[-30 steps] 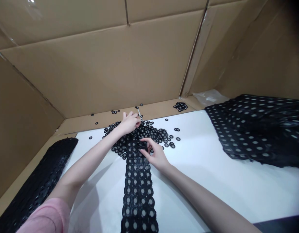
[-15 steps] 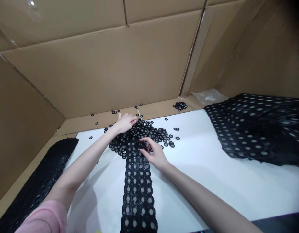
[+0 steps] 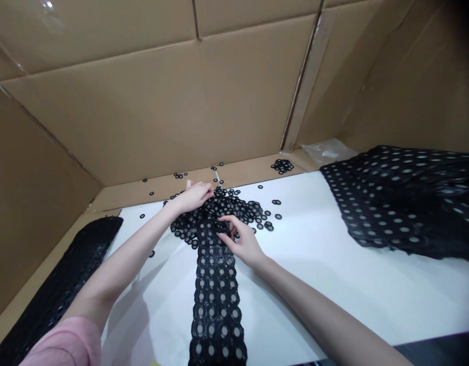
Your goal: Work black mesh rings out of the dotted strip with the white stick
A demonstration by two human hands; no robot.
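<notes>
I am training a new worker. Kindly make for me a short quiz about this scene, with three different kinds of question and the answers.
1. Which hand is nearer to the back wall?
A) The left hand
B) The right one
C) Both are equally near

2. True or false: the fingertips of the right hand are at the far part of the long dotted strip.

3. Fill in the missing word: the small separate heap of rings lies on ____, beyond the edge of the white table top.

Key: 1. A; 2. true; 3. cardboard
</notes>
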